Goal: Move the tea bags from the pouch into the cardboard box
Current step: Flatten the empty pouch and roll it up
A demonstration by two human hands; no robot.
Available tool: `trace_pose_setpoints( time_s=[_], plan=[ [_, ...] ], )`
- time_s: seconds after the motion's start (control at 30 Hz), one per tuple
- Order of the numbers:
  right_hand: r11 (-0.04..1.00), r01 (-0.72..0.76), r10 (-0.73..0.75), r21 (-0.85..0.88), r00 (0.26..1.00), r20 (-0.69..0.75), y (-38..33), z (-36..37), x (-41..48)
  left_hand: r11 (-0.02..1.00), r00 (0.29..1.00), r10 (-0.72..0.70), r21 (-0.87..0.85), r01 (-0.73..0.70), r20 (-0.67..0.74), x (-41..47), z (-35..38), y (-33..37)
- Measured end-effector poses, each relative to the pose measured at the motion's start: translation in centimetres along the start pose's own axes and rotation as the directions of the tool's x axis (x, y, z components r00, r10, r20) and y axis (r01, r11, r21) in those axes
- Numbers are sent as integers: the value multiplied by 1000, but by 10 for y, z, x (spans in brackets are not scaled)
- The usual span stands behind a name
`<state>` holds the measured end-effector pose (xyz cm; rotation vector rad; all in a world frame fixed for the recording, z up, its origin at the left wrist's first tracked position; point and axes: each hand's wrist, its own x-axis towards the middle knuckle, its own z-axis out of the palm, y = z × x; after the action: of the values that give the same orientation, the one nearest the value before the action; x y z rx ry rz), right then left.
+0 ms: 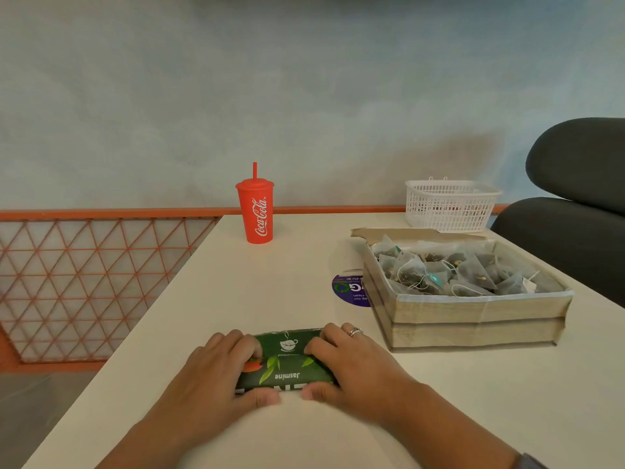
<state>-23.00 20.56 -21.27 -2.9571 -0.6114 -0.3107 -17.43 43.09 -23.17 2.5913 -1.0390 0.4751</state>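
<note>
The left hand (220, 370) and right hand (355, 363) clamp opposite ends of the pouch (287, 365) flat on the counter (270, 282), probably emptied, as tea bags (456, 272) fill the nearby cardboard box (473, 319)

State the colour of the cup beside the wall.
Red, with white lettering; the cup shows best in the head view.

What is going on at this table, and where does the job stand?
A person holds a green pouch flat on the table, the left hand and the right hand gripping its two ends, thumbs at the near edge. To the right, the open cardboard box is full of tea bags. A red cup and a white basket stand further back.
</note>
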Motion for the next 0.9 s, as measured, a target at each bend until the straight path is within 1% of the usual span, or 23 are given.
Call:
trace_pose_setpoints(
  time_s=[0.1,0.17,0.23,0.33,0.4,0.47,0.5,0.57,0.63,0.7,0.8,0.9],
  plan=[
    [999,-34,34,-12,999,-7,-5,-1,0,999,999,27,34,-26,-23,-2,1,2],
    [998,-51,51,-30,998,-24,-9,1,1,995,997,52,93,-46,-62,-3,1,4],
    [989,-70,53,-127,990,-133,-8,12,1,984,993,68,169,-50,-98,-2,-1,7],
    [979,-116,70,-169,964,-255,-11,19,2,971,984,81,235,-42,-157,-1,0,9],
    [984,-101,58,-145,961,-272,-13,20,0,968,977,91,249,-41,-195,0,3,8],
    [977,-102,42,-190,954,-297,-13,19,0,960,961,119,275,-48,-248,2,6,8],
    [969,-100,29,-227,955,-295,-12,20,0,956,954,132,291,-49,-270,2,7,8],
    [963,-117,46,-242,959,-279,-11,19,0,946,945,141,322,-41,-294,3,7,12],
    [953,-122,28,-279,947,-321,-10,17,2,938,946,130,345,-20,-298,4,7,14],
    [959,-114,11,-261,930,-367,-7,19,3,939,950,101,343,7,-296,3,8,13],
    [960,-105,-11,-259,912,-410,-2,21,7,943,967,68,331,17,-245,1,8,10],
    [964,-116,39,-238,952,-305,-3,15,5,953,988,26,302,21,-152,-2,6,10]
  ],
)
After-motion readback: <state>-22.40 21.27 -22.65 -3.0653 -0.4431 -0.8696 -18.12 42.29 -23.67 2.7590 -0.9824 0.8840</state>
